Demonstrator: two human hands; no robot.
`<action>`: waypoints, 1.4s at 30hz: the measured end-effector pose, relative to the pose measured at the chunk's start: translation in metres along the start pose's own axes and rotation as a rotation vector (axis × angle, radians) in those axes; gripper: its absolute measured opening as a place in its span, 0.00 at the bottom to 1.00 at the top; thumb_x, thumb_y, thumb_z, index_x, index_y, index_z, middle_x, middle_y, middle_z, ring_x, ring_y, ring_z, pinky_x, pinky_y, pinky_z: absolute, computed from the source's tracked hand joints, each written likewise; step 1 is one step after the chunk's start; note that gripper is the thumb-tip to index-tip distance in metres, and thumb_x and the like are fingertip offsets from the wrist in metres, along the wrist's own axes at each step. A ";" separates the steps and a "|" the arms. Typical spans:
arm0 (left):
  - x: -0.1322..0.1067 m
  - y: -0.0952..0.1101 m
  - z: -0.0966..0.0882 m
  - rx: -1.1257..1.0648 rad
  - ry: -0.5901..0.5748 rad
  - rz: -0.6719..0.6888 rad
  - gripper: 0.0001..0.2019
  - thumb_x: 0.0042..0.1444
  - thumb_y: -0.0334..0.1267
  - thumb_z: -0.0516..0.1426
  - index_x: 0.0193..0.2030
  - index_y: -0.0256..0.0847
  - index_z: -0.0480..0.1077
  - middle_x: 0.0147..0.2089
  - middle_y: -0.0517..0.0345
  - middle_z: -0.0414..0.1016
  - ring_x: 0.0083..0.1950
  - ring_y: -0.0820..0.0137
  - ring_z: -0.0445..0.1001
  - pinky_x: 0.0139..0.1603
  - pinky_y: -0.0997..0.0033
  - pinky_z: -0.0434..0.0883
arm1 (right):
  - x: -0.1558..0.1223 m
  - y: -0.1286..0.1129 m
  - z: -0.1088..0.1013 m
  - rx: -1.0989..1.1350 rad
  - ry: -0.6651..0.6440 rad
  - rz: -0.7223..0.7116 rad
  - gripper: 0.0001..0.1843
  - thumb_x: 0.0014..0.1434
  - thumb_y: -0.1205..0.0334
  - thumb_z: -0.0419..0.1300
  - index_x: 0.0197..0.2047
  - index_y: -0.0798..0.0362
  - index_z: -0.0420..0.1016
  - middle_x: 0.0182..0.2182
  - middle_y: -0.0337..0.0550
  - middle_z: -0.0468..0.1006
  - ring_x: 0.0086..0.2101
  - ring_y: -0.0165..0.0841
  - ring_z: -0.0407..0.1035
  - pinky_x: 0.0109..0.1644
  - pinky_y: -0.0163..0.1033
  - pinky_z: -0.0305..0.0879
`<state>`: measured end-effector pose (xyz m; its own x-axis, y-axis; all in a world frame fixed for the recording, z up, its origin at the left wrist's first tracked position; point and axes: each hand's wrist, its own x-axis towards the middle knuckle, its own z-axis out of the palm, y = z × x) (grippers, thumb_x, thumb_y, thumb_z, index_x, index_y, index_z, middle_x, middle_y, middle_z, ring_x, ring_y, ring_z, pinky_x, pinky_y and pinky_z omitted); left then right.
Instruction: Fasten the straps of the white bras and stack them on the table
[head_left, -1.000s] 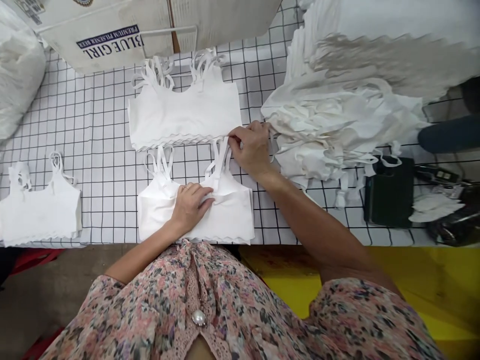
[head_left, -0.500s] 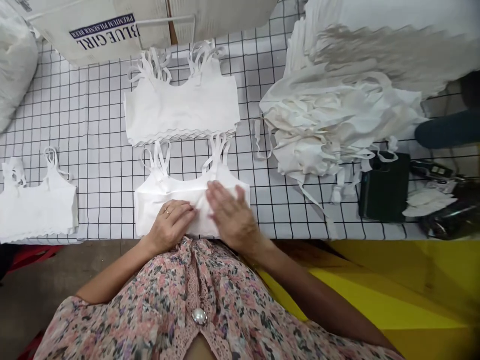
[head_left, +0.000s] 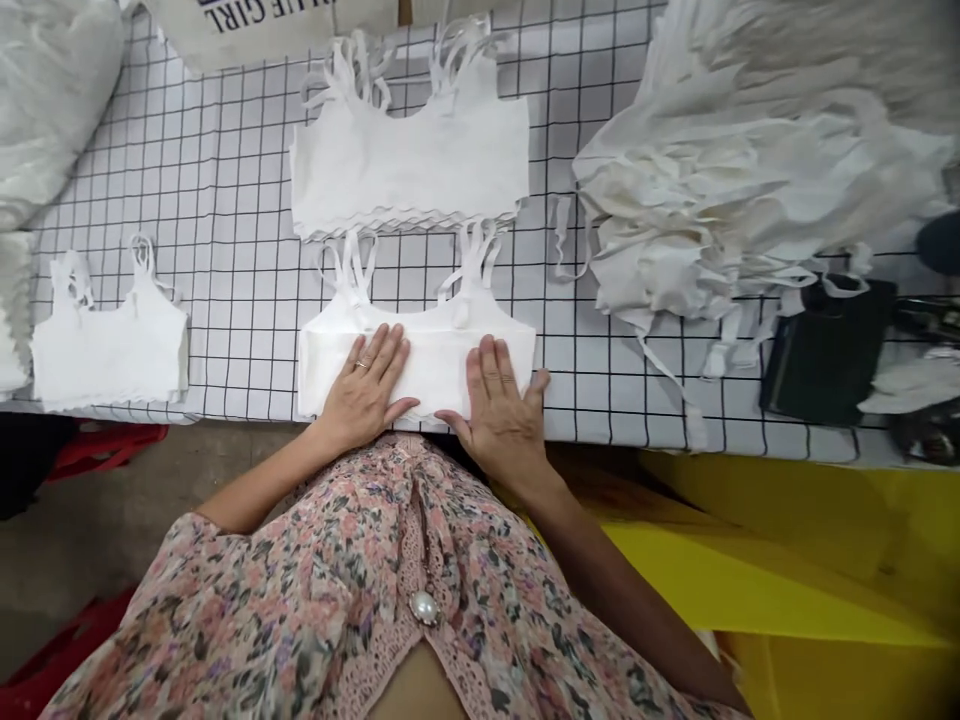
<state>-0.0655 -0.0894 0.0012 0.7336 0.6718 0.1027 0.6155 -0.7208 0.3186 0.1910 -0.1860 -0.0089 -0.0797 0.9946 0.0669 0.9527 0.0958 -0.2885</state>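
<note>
A white strappy bra top (head_left: 427, 345) lies flat at the table's front edge, its straps pointing away from me. On its left half rests my left hand (head_left: 367, 385), open, a ring on one finger. My right hand (head_left: 506, 405) lies open and flat on the right half, fingers spread, thumb pointing inward. Neither hand grips anything. Just beyond, a stack of similar white tops (head_left: 412, 160) has several straps bunched at its far side. To the left sits a smaller pile of white tops (head_left: 112, 350).
A loose heap of white garments (head_left: 720, 220) covers the right side of the grid-patterned table (head_left: 240, 220). Near it lies a dark green box-like object (head_left: 832, 350). A printed carton (head_left: 285, 25) stands at the back, and a filled plastic bag (head_left: 52, 100) at far left.
Both hands have flattened and spread on the top, where the right was blurred with motion and the left had curled fingers. The camera view has shifted, so the table things appear further right.
</note>
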 end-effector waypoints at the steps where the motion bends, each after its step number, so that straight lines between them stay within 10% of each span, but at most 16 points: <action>1: -0.004 -0.004 -0.001 0.005 0.005 -0.038 0.47 0.78 0.59 0.50 0.89 0.42 0.27 0.89 0.38 0.45 0.90 0.47 0.44 0.89 0.35 0.50 | -0.002 0.000 0.000 0.006 -0.013 0.004 0.47 0.80 0.41 0.42 0.88 0.55 0.23 0.83 0.69 0.46 0.81 0.61 0.49 0.77 0.86 0.42; 4: -0.025 -0.028 -0.009 0.014 0.039 -0.158 0.47 0.77 0.61 0.51 0.89 0.46 0.30 0.90 0.40 0.42 0.91 0.47 0.42 0.89 0.32 0.45 | -0.001 0.027 -0.008 0.047 0.029 0.044 0.45 0.79 0.41 0.44 0.88 0.55 0.40 0.82 0.67 0.52 0.80 0.61 0.52 0.76 0.84 0.50; 10: -0.049 -0.067 -0.020 -0.052 0.195 -0.466 0.40 0.80 0.60 0.45 0.89 0.46 0.40 0.89 0.40 0.44 0.91 0.51 0.43 0.90 0.33 0.40 | 0.083 0.156 -0.038 0.067 0.612 0.099 0.36 0.74 0.39 0.53 0.67 0.57 0.83 0.59 0.73 0.82 0.63 0.64 0.73 0.70 0.73 0.60; 16: -0.047 -0.054 -0.029 0.011 0.358 -0.387 0.37 0.80 0.48 0.54 0.88 0.56 0.43 0.88 0.42 0.49 0.90 0.49 0.45 0.88 0.25 0.40 | 0.165 0.219 -0.040 -0.044 0.346 0.423 0.17 0.55 0.47 0.75 0.30 0.52 0.83 0.40 0.72 0.83 0.52 0.66 0.70 0.63 0.81 0.45; 21: 0.013 -0.004 -0.012 -0.019 0.157 0.015 0.38 0.80 0.41 0.53 0.89 0.48 0.38 0.86 0.46 0.58 0.90 0.60 0.46 0.90 0.38 0.53 | 0.176 0.220 -0.042 -0.003 0.342 0.415 0.17 0.56 0.54 0.70 0.22 0.48 0.69 0.34 0.66 0.79 0.46 0.57 0.70 0.55 0.67 0.58; 27: 0.092 0.040 0.030 0.008 -0.154 0.224 0.41 0.78 0.60 0.50 0.84 0.30 0.54 0.88 0.36 0.47 0.91 0.48 0.42 0.90 0.40 0.52 | 0.161 0.212 -0.050 -0.108 0.280 0.436 0.10 0.53 0.55 0.68 0.28 0.49 0.73 0.35 0.61 0.82 0.45 0.57 0.76 0.55 0.64 0.66; 34: 0.094 0.053 0.025 0.016 -0.211 0.213 0.44 0.78 0.64 0.43 0.87 0.31 0.48 0.89 0.39 0.40 0.91 0.48 0.40 0.91 0.42 0.44 | 0.135 0.232 -0.055 -0.101 0.487 0.213 0.12 0.55 0.51 0.63 0.36 0.50 0.78 0.31 0.55 0.80 0.37 0.53 0.77 0.50 0.60 0.74; 38: 0.098 0.057 0.025 0.004 -0.232 0.216 0.44 0.78 0.64 0.43 0.87 0.31 0.46 0.89 0.39 0.39 0.91 0.49 0.40 0.91 0.42 0.42 | 0.159 0.198 -0.053 -0.129 0.693 0.088 0.16 0.60 0.47 0.64 0.41 0.51 0.80 0.34 0.57 0.80 0.43 0.55 0.76 0.54 0.65 0.72; 42: 0.099 0.056 0.025 0.000 -0.221 0.219 0.44 0.78 0.64 0.43 0.87 0.30 0.47 0.89 0.37 0.40 0.91 0.47 0.40 0.90 0.41 0.42 | 0.202 0.130 -0.051 0.056 0.347 -0.082 0.16 0.73 0.50 0.60 0.42 0.51 0.83 0.37 0.51 0.83 0.46 0.49 0.77 0.66 0.65 0.66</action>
<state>0.0484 -0.0677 0.0050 0.8938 0.4468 -0.0388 0.4357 -0.8444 0.3118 0.3139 0.0249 0.0162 -0.0421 0.9113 0.4096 0.9288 0.1868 -0.3202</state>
